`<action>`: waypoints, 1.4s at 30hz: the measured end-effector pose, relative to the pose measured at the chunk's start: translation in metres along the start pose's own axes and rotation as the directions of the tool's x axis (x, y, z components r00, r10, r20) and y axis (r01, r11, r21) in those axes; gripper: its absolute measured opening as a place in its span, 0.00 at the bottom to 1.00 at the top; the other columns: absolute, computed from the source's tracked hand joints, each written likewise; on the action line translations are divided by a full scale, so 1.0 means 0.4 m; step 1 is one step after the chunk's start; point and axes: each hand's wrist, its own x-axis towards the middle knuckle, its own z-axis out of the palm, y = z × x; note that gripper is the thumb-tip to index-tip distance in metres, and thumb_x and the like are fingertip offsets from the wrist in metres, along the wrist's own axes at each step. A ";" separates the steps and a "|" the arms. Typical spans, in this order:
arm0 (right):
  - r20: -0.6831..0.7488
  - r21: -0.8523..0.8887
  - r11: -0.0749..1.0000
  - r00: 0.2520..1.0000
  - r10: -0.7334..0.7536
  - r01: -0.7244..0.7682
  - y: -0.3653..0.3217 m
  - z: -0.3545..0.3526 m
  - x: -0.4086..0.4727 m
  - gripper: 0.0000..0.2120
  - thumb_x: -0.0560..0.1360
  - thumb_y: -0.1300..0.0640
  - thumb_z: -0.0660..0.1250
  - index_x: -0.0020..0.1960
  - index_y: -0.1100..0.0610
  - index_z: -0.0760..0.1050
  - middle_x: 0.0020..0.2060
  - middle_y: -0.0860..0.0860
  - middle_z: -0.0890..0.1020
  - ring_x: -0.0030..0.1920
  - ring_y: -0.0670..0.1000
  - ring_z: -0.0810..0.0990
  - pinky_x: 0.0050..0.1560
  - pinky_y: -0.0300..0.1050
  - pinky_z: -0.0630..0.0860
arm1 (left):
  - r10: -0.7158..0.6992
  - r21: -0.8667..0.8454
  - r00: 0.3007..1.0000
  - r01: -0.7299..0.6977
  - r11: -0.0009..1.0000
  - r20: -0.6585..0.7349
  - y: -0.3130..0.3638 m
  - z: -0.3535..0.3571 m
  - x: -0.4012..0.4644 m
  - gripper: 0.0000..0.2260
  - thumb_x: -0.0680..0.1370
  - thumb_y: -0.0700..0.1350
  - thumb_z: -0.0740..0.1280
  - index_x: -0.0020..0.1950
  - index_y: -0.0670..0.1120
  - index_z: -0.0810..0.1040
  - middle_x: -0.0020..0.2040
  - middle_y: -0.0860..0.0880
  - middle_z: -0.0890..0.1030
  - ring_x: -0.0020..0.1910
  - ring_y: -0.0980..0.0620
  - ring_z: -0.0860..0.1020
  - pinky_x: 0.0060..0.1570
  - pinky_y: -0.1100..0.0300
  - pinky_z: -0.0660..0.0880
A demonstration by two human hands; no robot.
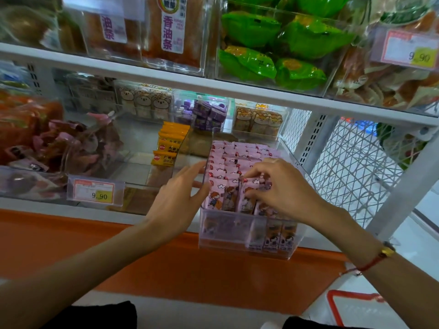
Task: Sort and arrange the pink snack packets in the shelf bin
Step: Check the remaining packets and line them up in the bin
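A clear plastic bin (247,236) sits at the front edge of the white shelf (166,77), sticking out a bit over the orange ledge (166,257). It is full of pink snack packets (228,167) standing in rows. The right hand (282,186) reaches into the front of the bin, and its bent fingers pinch the top of one pink packet in the front row. The left hand (178,198) rests flat against the left wall of the bin, with its fingers straight and a little apart. A red string bracelet (373,262) is on the right wrist. To the left of the bin stand orange snack packets (169,148), and a price tag (95,192) reads 9.90.
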 end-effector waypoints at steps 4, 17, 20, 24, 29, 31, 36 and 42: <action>0.070 -0.099 0.995 0.998 -0.003 0.010 0.002 0.035 -0.012 0.16 0.71 0.52 0.72 0.58 0.52 0.77 0.57 0.49 0.78 0.57 0.47 0.73 0.50 0.38 0.65 | -0.021 0.029 1.000 0.021 0.999 0.001 0.001 -0.006 0.005 0.19 0.80 0.50 0.61 0.72 0.55 0.66 0.64 0.57 0.74 0.52 0.63 0.74 0.54 0.56 0.73; -0.289 -0.056 0.998 0.956 -0.044 0.029 0.045 -0.019 -0.074 0.14 0.75 0.52 0.68 0.60 0.49 0.76 0.59 0.46 0.77 0.59 0.39 0.63 0.60 0.42 0.60 | 0.171 0.134 0.975 -0.152 0.979 -0.143 0.058 -0.041 0.042 0.18 0.76 0.48 0.69 0.65 0.54 0.72 0.55 0.61 0.72 0.47 0.67 0.72 0.44 0.73 0.67; -0.399 0.025 0.995 0.911 0.102 -0.100 0.093 -0.053 -0.085 0.16 0.76 0.56 0.66 0.64 0.52 0.74 0.61 0.50 0.76 0.62 0.47 0.69 0.58 0.43 0.65 | 0.221 0.114 0.973 -0.213 0.970 -0.069 0.094 -0.028 0.118 0.12 0.77 0.42 0.67 0.59 0.53 0.77 0.46 0.65 0.73 0.43 0.69 0.73 0.41 0.74 0.68; -0.274 0.109 0.970 0.931 0.240 -0.217 0.141 -0.030 -0.092 0.20 0.78 0.61 0.62 0.70 0.55 0.67 0.65 0.53 0.72 0.47 0.46 0.76 0.48 0.38 0.74 | 0.168 0.143 0.976 -0.188 0.972 0.137 0.090 0.056 0.288 0.13 0.78 0.38 0.64 0.59 0.51 0.78 0.54 0.55 0.80 0.47 0.64 0.75 0.44 0.71 0.72; -0.322 0.239 0.937 0.889 0.325 -0.256 0.173 -0.018 -0.083 0.21 0.76 0.62 0.64 0.68 0.55 0.69 0.60 0.50 0.76 0.40 0.35 0.73 0.34 0.25 0.68 | 0.066 0.374 0.952 -0.181 0.910 0.298 0.026 0.182 0.457 0.15 0.80 0.41 0.61 0.66 0.47 0.75 0.66 0.47 0.76 0.61 0.50 0.75 0.56 0.60 0.68; -0.304 0.271 0.927 0.891 0.337 -0.258 0.179 -0.013 -0.082 0.19 0.76 0.61 0.64 0.66 0.54 0.71 0.53 0.47 0.78 0.40 0.35 0.74 0.35 0.26 0.69 | 0.042 0.427 0.941 -0.191 0.884 0.335 0.001 0.208 0.492 0.13 0.81 0.42 0.60 0.64 0.45 0.76 0.63 0.44 0.78 0.59 0.46 0.76 0.60 0.54 0.70; -0.288 0.340 0.905 0.888 0.359 -0.256 0.193 -0.010 -0.087 0.17 0.76 0.58 0.65 0.64 0.48 0.73 0.46 0.39 0.78 0.38 0.36 0.79 0.33 0.28 0.71 | 0.073 0.497 0.952 -0.219 0.839 0.296 -0.015 0.241 0.538 0.13 0.80 0.52 0.63 0.59 0.47 0.80 0.54 0.45 0.82 0.53 0.45 0.79 0.53 0.54 0.75; -0.259 0.357 0.897 0.896 0.361 -0.258 0.198 -0.001 -0.096 0.16 0.77 0.53 0.62 0.64 0.45 0.70 0.44 0.35 0.76 0.41 0.30 0.77 0.31 0.27 0.72 | 0.103 0.465 0.980 -0.171 0.869 0.170 0.002 0.262 0.550 0.08 0.77 0.47 0.68 0.52 0.45 0.82 0.53 0.46 0.82 0.53 0.48 0.79 0.53 0.54 0.75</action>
